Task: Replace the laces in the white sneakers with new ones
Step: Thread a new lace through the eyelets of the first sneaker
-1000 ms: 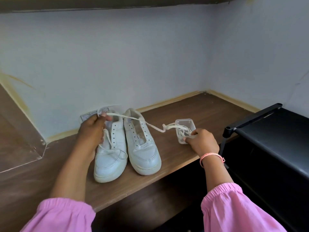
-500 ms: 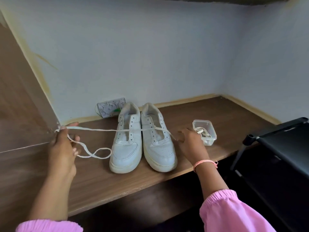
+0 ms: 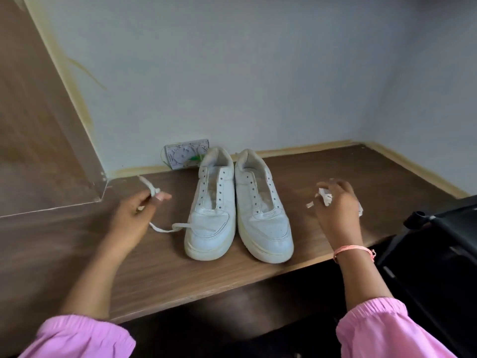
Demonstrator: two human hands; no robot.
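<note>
Sneakers [image 3: 238, 205] sit unlaced mid-shelf, toes toward front edge, between hands; left hand [image 3: 134, 215] pinches lace [image 3: 165, 228], right hand [image 3: 335, 210] clutches bunched lace [image 3: 325, 197].

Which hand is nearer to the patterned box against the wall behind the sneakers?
Left. The left hand is in front of the patterned box, slightly left; the right hand is beyond both sneakers.

- Two white sneakers [image 3: 238, 210] look like smooth, faintly creased leather or imitation leather, matt, with yellowed rubbery soles.
- Flat woven cloth lace [image 3: 165, 228], off-white and limp.
- Wooden shelf [image 3: 180, 275]: brown grain finish, smooth, low sheen.
- Painted wall [image 3: 232, 73], pale and matt, with yellowish stains along its edges.
- Pink sleeves [image 3: 77, 337] of soft, gathered cloth.
- Black rack [image 3: 444, 223], smooth with a dull shine, metal or plastic.
</note>
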